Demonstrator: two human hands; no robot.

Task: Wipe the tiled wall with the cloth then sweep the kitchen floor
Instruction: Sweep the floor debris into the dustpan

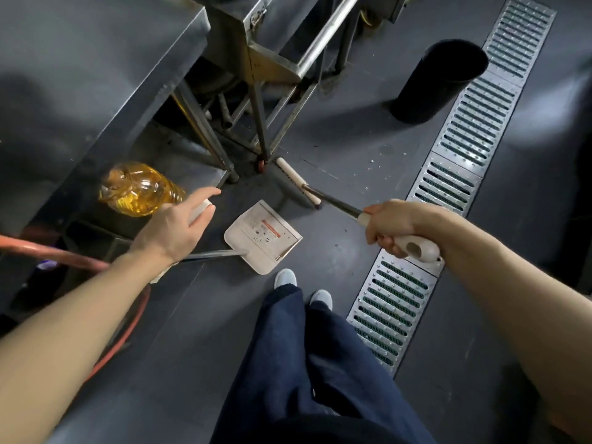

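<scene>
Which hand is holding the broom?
The right hand grips the broom's white handle. The left hand holds the dustpan's handle instead.

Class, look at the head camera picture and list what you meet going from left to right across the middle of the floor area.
Oil bottle → left hand → dustpan → right hand on the broom handle → floor drain grate.

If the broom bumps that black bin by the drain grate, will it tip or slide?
The black bin is tall and narrow, so it would probably tip rather than slide. Its mouth looks dark and empty, so it is likely light. Once down, its round wall could roll toward the drain grate.
</scene>
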